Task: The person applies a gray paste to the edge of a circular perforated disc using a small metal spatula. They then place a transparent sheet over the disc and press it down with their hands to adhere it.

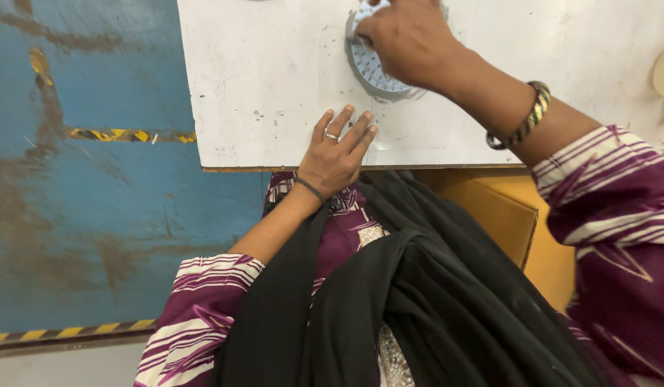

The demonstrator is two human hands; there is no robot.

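My right hand (pixel 407 39) is closed over a round, pale blue perforated disc (pixel 370 68) that lies on a white table (pixel 267 79); most of the disc is hidden under the hand. A gold bangle circles that wrist. My left hand (pixel 337 152) rests flat at the table's near edge with fingers spread, a ring on one finger, holding nothing. It lies just below the disc.
The table's front edge runs across the middle of the view. Left of it is a worn blue floor (pixel 81 179) with yellow-black striped tape (pixel 131 134). A brown cardboard box (pixel 489 211) sits under the table. A black scarf and purple striped sleeves fill the foreground.
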